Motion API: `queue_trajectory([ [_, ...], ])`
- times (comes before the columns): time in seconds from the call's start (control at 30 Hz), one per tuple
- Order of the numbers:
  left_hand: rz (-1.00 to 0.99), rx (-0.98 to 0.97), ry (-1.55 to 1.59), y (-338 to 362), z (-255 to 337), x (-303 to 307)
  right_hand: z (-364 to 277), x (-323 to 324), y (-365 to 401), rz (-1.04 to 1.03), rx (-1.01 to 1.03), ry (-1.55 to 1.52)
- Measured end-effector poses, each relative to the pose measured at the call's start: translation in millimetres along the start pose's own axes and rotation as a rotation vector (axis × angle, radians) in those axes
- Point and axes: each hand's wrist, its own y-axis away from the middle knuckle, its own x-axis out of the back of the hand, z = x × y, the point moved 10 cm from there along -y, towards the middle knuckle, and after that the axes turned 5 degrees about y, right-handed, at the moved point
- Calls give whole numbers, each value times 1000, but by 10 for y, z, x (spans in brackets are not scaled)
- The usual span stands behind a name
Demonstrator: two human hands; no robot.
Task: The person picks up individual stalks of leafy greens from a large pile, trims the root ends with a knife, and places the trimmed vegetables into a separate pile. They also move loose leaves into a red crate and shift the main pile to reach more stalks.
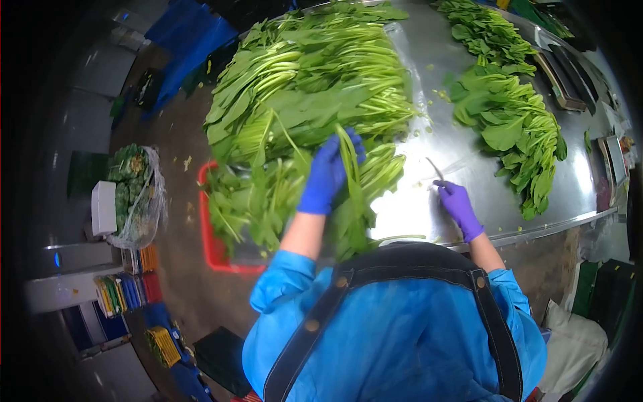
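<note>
My left hand [329, 167], in a blue glove, is closed around a leafy green stalk [349, 164] whose leaves hang down toward my apron. My right hand [457, 204], in a purple glove, grips a small knife [435, 167] with its thin blade pointing up and away from me over the steel table [418, 194]. A large heap of leafy greens [315, 80] lies at the left of the table, stems mostly facing right. Below my left hand, more loose greens [258, 208] lie in and over a red crate [207, 234].
Another row of greens [516, 134] runs along the table's right side. Small leaf scraps dot the metal. A dark-framed tray [562, 80] sits at the far right edge. On the floor at left stand a bag of vegetables [137, 194] and a white box [103, 208].
</note>
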Motion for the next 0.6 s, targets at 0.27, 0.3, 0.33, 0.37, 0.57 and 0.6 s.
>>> queue_trajectory([
  [0.27,84,90,-4,-224,252,356,-4,28,-36,22,32,-189],
  [0.3,77,104,-120,-239,265,304,-26,7,-3,13,5,-209],
  [0.33,79,107,-116,-259,275,253,-44,-16,30,2,-23,-229],
  [0.37,74,138,-405,-269,283,182,-63,-26,56,-1,-26,-226],
  [0.57,-104,165,-1126,-372,-296,81,-24,-102,80,-25,-52,-197],
  [0.6,-119,13,-1467,-446,-369,153,-37,-125,92,-37,-69,-228],
])
